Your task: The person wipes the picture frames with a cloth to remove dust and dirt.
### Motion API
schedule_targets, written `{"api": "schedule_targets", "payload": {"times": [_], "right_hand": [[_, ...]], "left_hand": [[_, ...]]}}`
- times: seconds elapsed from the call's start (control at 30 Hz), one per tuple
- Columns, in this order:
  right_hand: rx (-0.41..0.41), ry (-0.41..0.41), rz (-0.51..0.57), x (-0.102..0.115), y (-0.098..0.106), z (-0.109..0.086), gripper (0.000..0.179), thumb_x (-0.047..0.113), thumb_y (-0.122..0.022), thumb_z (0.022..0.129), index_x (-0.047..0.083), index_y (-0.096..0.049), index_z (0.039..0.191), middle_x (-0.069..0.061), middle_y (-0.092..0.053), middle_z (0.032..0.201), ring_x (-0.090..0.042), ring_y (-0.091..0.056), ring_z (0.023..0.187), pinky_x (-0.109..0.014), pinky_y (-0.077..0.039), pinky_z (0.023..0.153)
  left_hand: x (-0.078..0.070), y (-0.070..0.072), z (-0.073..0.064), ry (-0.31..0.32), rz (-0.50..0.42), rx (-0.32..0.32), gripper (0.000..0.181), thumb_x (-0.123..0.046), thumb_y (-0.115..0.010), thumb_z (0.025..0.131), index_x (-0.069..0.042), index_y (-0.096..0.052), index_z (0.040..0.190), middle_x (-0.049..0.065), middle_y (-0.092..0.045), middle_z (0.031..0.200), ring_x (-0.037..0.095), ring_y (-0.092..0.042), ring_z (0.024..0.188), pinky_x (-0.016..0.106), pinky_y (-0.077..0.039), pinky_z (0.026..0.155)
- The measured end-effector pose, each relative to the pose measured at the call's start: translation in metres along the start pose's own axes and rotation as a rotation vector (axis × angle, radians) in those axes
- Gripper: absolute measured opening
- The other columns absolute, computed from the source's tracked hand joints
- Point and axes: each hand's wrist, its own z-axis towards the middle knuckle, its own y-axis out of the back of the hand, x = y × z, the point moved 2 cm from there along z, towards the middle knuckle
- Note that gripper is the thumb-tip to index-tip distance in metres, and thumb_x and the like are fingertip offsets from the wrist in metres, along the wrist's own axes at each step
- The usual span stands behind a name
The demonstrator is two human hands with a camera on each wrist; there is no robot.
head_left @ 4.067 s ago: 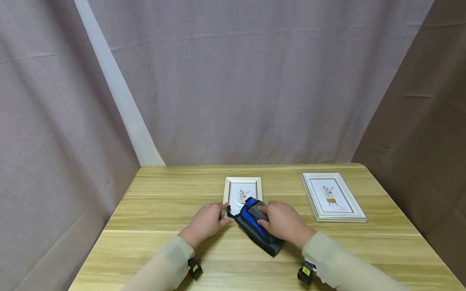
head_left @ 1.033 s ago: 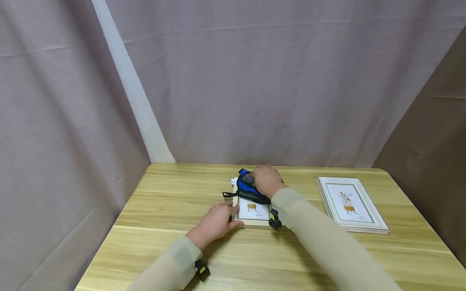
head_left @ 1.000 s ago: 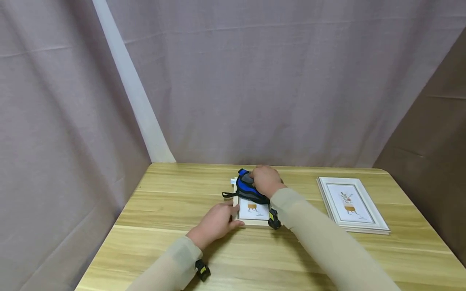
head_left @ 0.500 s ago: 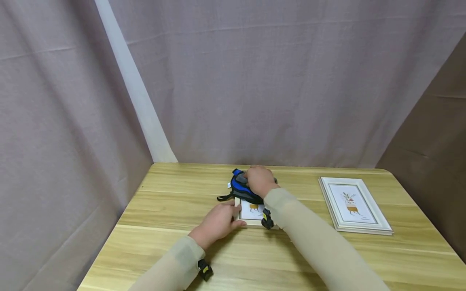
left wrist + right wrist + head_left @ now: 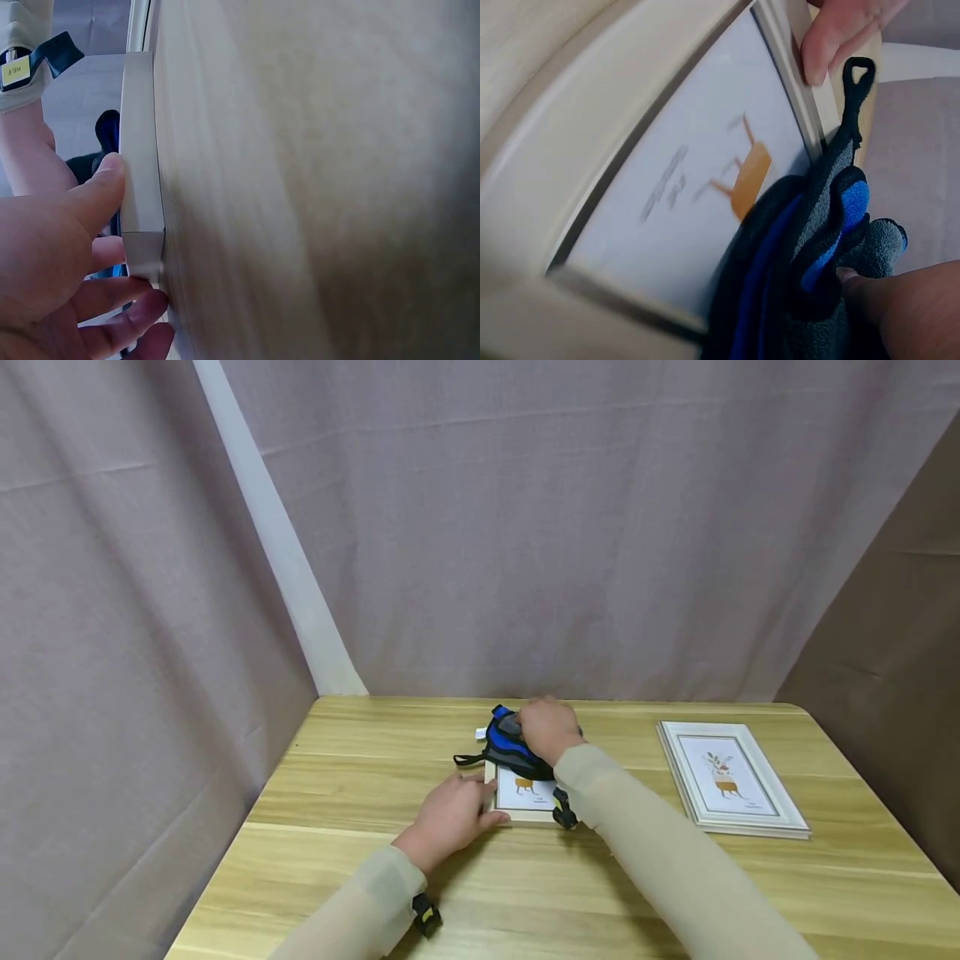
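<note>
My right hand (image 5: 550, 727) holds a bunched microfiber cloth (image 5: 507, 747), blue and grey with black edging, over the far part of a cream picture frame (image 5: 525, 817). The cloth's black loop and white label stick out to the left. Below the cloth, the orange pot and the lettering of the picture stay visible; the flowers are covered. My left hand (image 5: 450, 817) grips the frame's near left corner. In the left wrist view its thumb lies on the near edge and its fingers bend round the side. Creases of the cloth (image 5: 780, 277) touch the glass in the right wrist view.
To the right lies a stack of white picture frames (image 5: 787, 810), the top one showing a similar flower-pot print. Everything rests on a wooden table (image 5: 360, 793) with grey curtains (image 5: 525, 527) behind it and brown cloth at the right.
About four seconds ago the cloth lay over the frame's near right part; it has moved to the far part. Lately it slid left, then back right. The left hand keeps its hold on the frame.
</note>
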Motion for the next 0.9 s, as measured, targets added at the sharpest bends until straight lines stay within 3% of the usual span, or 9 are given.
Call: {"api": "schedule_targets", "payload": {"times": [0.2, 0.3, 0.47, 0.63, 0.9], "right_hand": [[0.006, -0.021, -0.004, -0.019, 0.002, -0.003, 0.025, 0.009, -0.069, 0.105, 0.022, -0.087, 0.116, -0.013, -0.076, 0.121, -0.038, -0.066, 0.114, -0.058, -0.061, 0.087], [0.006, -0.029, -0.001, -0.029, 0.001, -0.004, 0.026, 0.008, -0.068, 0.105, 0.021, -0.088, 0.114, -0.014, -0.075, 0.116, -0.039, -0.066, 0.112, -0.058, -0.061, 0.085], [0.03, -0.033, 0.05, -0.044, 0.002, -0.004, 0.018, 0.011, -0.076, 0.1, 0.021, -0.087, 0.109, -0.012, -0.075, 0.107, -0.036, -0.068, 0.102, -0.054, -0.061, 0.079], [0.071, -0.056, 0.105, -0.054, 0.005, -0.006, 0.017, 0.015, -0.081, 0.097, 0.019, -0.086, 0.113, -0.009, -0.078, 0.11, -0.033, -0.07, 0.099, -0.052, -0.06, 0.075], [0.074, -0.044, 0.198, -0.059, 0.005, -0.008, 0.03, 0.012, -0.081, 0.095, 0.011, -0.084, 0.125, -0.015, -0.077, 0.129, -0.038, -0.071, 0.119, -0.056, -0.06, 0.094]], "left_hand": [[0.004, -0.001, 0.0, 0.02, -0.03, -0.002, 0.065, -0.054, -0.078, 0.1, -0.006, -0.073, 0.143, 0.016, -0.071, 0.142, 0.036, -0.071, 0.124, 0.044, -0.057, 0.102], [0.006, -0.002, 0.0, 0.021, -0.032, -0.011, 0.064, -0.053, -0.079, 0.1, -0.006, -0.074, 0.142, 0.016, -0.072, 0.14, 0.036, -0.072, 0.118, 0.044, -0.058, 0.101], [0.01, -0.004, 0.001, 0.027, -0.025, -0.013, 0.062, -0.054, -0.079, 0.1, -0.007, -0.075, 0.14, 0.013, -0.074, 0.139, 0.034, -0.073, 0.108, 0.043, -0.059, 0.095], [0.011, -0.005, 0.001, 0.04, -0.021, 0.001, 0.063, -0.056, -0.077, 0.101, -0.009, -0.074, 0.143, 0.011, -0.073, 0.14, 0.035, -0.072, 0.111, 0.044, -0.059, 0.096], [0.01, -0.001, 0.0, 0.025, -0.087, 0.025, 0.062, -0.05, -0.08, 0.1, -0.006, -0.073, 0.143, 0.019, -0.07, 0.143, 0.037, -0.071, 0.124, 0.046, -0.056, 0.106]]}}
